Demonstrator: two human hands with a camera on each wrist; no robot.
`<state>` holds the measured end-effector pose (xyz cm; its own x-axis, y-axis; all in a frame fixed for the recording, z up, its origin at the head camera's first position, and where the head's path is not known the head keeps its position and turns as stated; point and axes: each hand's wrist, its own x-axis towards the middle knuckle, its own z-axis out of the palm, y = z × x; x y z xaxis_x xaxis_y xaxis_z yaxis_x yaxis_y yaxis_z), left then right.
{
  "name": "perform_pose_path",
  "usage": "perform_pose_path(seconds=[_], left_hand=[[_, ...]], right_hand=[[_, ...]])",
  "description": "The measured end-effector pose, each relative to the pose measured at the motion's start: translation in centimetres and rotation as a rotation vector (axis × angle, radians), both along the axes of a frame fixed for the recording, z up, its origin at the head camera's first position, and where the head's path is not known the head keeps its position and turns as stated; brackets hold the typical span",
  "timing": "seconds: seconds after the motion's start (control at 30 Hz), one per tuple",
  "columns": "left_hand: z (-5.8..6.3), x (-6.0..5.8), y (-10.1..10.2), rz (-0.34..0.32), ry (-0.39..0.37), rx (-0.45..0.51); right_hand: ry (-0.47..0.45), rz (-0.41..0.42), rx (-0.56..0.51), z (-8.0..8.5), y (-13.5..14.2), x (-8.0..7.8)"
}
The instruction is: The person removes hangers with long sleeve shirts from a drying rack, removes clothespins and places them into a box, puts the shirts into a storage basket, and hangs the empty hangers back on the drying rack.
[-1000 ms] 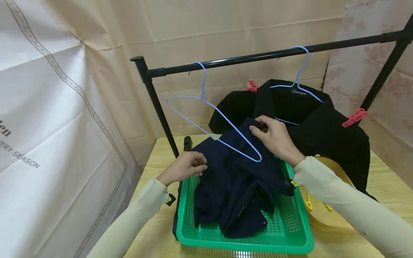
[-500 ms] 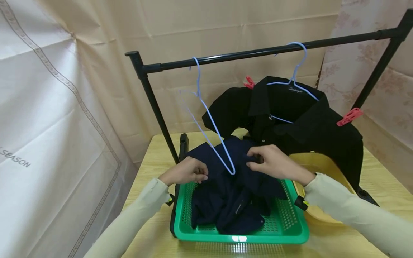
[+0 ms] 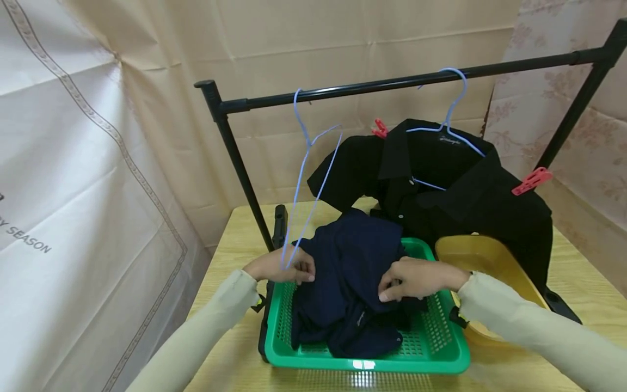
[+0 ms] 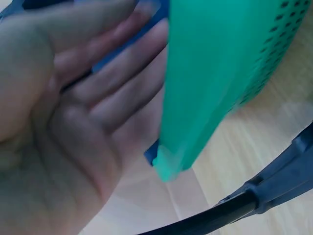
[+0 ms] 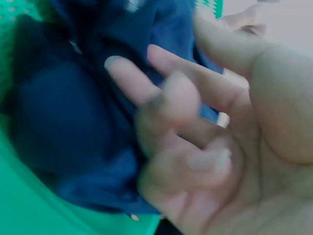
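Green basket (image 3: 367,364) on a table (image 3: 240,239), navy garment (image 3: 348,267) heaped inside, right hand (image 3: 418,276) over the garment's right side, fingers loosely curled, left hand (image 3: 274,265) at its left edge, fingers relaxed, blue hanger (image 3: 309,144) hanging from a black rail (image 3: 372,86), black shirt (image 3: 470,212) behind on a second hanger (image 3: 449,121).

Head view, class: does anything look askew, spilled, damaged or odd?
The bare blue hanger hangs askew on the black rail, turned partly edge-on, unlike the second hanger, in the black shirt. The navy garment lies bunched in the green basket. No spill shows.
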<state>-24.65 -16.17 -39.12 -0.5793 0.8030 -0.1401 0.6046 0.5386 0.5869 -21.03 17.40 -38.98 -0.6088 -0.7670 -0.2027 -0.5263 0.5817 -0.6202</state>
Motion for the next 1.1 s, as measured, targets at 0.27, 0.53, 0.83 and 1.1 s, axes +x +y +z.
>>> perform_pose_path(seconds=[0.27, 0.53, 0.83, 1.1], left_hand=[[0.6, -3.3, 1.0, 0.422, 0.088, -0.006], [0.0, -4.1, 2.8, 0.380, 0.143, -0.068], [-0.3, -5.2, 2.9, 0.385, 0.443, -0.091], [1.6, -3.7, 2.0, 0.408, 0.402, 0.105]], right_hand=[[0.285, -0.476, -0.012, 1.4, 0.3, -5.6], [0.185, -0.481, -0.018, -0.3, -0.4, -7.6], [0.193, -0.476, -0.160, 0.1, -0.4, -7.1], [0.291, -0.472, -0.274, 2.4, 0.2, -5.5]])
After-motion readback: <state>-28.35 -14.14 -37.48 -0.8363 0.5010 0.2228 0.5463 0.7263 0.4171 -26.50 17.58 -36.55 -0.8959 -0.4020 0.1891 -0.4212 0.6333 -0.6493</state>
